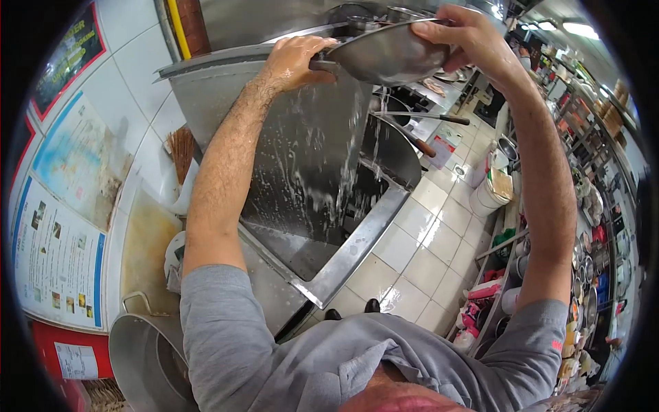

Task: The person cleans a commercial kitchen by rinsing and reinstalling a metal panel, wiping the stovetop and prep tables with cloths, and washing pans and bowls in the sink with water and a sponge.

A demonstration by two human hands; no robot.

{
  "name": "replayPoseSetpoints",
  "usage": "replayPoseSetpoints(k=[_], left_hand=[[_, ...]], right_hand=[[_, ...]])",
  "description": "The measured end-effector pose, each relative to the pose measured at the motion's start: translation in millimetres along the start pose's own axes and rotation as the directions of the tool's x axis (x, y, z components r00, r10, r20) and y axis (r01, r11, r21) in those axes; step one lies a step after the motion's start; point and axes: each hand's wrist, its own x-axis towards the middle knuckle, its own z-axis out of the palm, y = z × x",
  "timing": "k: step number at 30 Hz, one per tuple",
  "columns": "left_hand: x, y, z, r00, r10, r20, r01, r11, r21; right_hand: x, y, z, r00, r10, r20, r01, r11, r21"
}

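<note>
A round metal bowl (391,53) is held up over the far side of the steel sink (343,264), tilted, with water dripping and running below it. My right hand (461,38) grips its right rim, thumb and fingers on opposite sides of the wall. At the bowl's left edge is my left hand (301,62), wet, its fingers closed round a dark handle or edge that I cannot make out. Water streaks down the steel panel (295,151) below my hands.
Pans with wooden handles (424,146) stand just right of the sink. A white bucket (491,196) is on the tiled floor. Crowded shelves (583,226) line the right side. At the lower left stands a large metal pot (147,357), near a brush (180,154).
</note>
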Motion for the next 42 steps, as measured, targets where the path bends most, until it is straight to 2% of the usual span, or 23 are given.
replayPoseSetpoints(k=[3, 6, 8, 10, 11, 12, 14, 16, 18, 19, 20, 22, 24, 25, 29, 31, 32, 34, 35, 36, 38, 40, 42], left_hand=[[-18.1, -28.3, -7.3, 0.992, -0.124, -0.013, 0.124, 0.991, 0.043], [-33.1, -73.3, -6.0, 0.991, -0.117, 0.057, 0.114, 0.992, 0.051], [-41.2, -90.1, -11.8, 0.977, -0.143, 0.16, 0.134, 0.989, 0.063], [-54.4, -91.6, -25.0, 0.957, -0.263, 0.124, 0.23, 0.946, 0.231], [-65.0, -116.9, -12.8, 0.965, -0.262, 0.024, 0.256, 0.955, 0.152], [-70.3, -123.0, -16.0, 0.963, -0.267, 0.03, 0.259, 0.953, 0.156], [-76.3, -135.3, -19.4, 0.914, -0.404, 0.021, 0.405, 0.912, -0.069], [-81.7, -155.2, -17.0, 0.881, -0.471, 0.045, 0.468, 0.855, -0.224], [-83.0, -162.2, -17.4, 0.858, -0.505, 0.096, 0.5, 0.778, -0.38], [-81.1, -168.0, -20.0, 0.869, -0.439, 0.229, 0.494, 0.737, -0.462], [-78.6, -158.2, -30.0, 0.866, -0.44, 0.236, 0.499, 0.734, -0.461], [-78.7, -138.6, -45.7, 0.865, -0.41, 0.288, 0.495, 0.788, -0.365], [-81.6, -145.2, -39.0, 0.859, -0.424, 0.286, 0.501, 0.81, -0.306], [-81.4, -149.5, -33.6, 0.856, -0.433, 0.283, 0.501, 0.83, -0.246], [-82.3, -173.1, -10.2, 0.877, -0.376, 0.299, 0.472, 0.788, -0.394], [-80.2, -178.8, -6.0, 0.896, -0.405, 0.184, 0.444, 0.839, -0.314], [-80.2, -183.6, -3.5, 0.901, -0.41, 0.144, 0.434, 0.854, -0.286], [-82.5, -204.0, 5.6, 0.95, -0.311, 0.024, 0.31, 0.95, 0.035], [-76.6, -204.1, 1.5, 0.901, -0.401, 0.165, 0.374, 0.912, 0.171], [-76.5, -201.1, 0.8, 0.9, -0.401, 0.169, 0.375, 0.912, 0.168], [-78.0, -192.9, 0.9, 0.911, -0.413, 0.015, 0.412, 0.909, 0.057], [-74.8, -192.5, 2.1, 0.901, -0.433, 0.033, 0.432, 0.902, 0.028], [-72.4, -186.9, -0.9, 0.873, -0.488, 0.018, 0.488, 0.873, 0.013]], right_hand=[[22.1, -20.0, 27.1, 0.998, -0.04, 0.042, 0.04, 0.999, 0.004], [50.5, -38.3, 61.5, 0.992, -0.114, 0.053, 0.113, 0.993, 0.018], [67.0, -58.8, 73.4, 0.96, -0.196, 0.199, 0.222, 0.968, -0.119], [84.8, -79.0, 102.5, 0.978, -0.095, 0.183, 0.123, 0.981, -0.149], [94.2, -84.9, 109.7, 0.977, -0.098, 0.191, 0.126, 0.982, -0.143], [102.5, -90.7, 114.0, 0.944, -0.183, 0.276, 0.221, 0.969, -0.113], [112.0, -99.3, 131.1, 0.894, -0.269, 0.358, 0.314, 0.947, -0.072], [116.1, -106.1, 153.3, 0.966, -0.191, 0.173, 0.185, 0.981, 0.05], [120.5, -103.0, 160.9, 0.969, -0.191, 0.158, 0.186, 0.981, 0.048], [121.4, -95.1, 166.4, 0.97, -0.203, 0.13, 0.175, 0.964, 0.198], [122.1, -88.6, 169.6, 0.972, -0.21, 0.102, 0.163, 0.925, 0.342], [112.4, -75.0, 163.0, 0.978, -0.151, 0.145, 0.11, 0.96, 0.258], [102.0, -51.8, 162.9, 0.948, -0.318, 0.019, 0.272, 0.839, 0.471], [97.3, -43.0, 157.1, 0.948, -0.319, 0.019, 0.273, 0.84, 0.469], [77.9, -19.5, 129.7, 0.937, -0.327, 0.123, 0.161, 0.716, 0.679], [69.1, -11.6, 118.8, 0.951, -0.229, 0.209, -0.015, 0.639, 0.769], [66.1, -4.9, 114.9, 0.953, -0.224, 0.203, -0.013, 0.642, 0.767], [60.0, 12.7, 110.5, 0.94, -0.193, 0.282, -0.131, 0.558, 0.819], [55.3, 17.8, 107.3, 0.945, -0.168, 0.282, -0.132, 0.592, 0.795], [53.4, 24.4, 105.3, 0.944, -0.164, 0.285, -0.137, 0.593, 0.794], [51.5, 39.3, 104.8, 0.965, -0.09, 0.247, -0.172, 0.492, 0.853], [53.0, 52.1, 105.6, 0.961, -0.08, 0.264, -0.194, 0.485, 0.853], [54.1, 63.8, 105.1, 0.947, -0.052, 0.317, -0.275, 0.376, 0.885]])
